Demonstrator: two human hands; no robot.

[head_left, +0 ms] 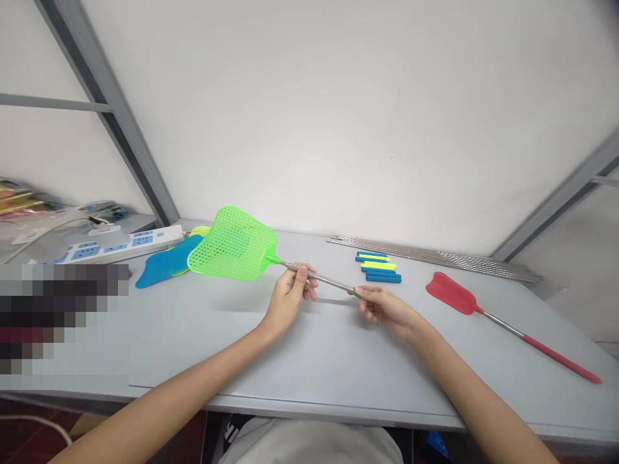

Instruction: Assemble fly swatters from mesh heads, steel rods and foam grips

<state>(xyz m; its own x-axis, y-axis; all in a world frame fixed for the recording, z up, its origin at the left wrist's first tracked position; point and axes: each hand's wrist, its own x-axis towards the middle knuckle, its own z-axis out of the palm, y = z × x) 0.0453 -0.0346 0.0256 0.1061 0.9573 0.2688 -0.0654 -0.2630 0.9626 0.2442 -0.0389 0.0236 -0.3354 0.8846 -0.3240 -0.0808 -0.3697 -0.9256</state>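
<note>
A bright green fly swatter [232, 248] is held up over the table, its perforated head to the left and its thin metal rod sloping down to the right. My left hand [290, 293] is closed round the rod, a little way from the head. At the rod's other end my right hand [382, 307] pinches a green piece, mostly hidden by the fingers. To the right lies a whole red fly swatter [452, 293] with a red grip. Several blue and yellow grip tubes [382, 267] rest behind my right hand.
Long metal rods [435, 256] lie along the wall at the back right. Blue swatter heads [167, 263] and yellow ones lie at the left, near a white power strip [140, 243]. Plastic-wrapped items are piled at the far left. A pixelated patch hides the left front of the table [309, 386].
</note>
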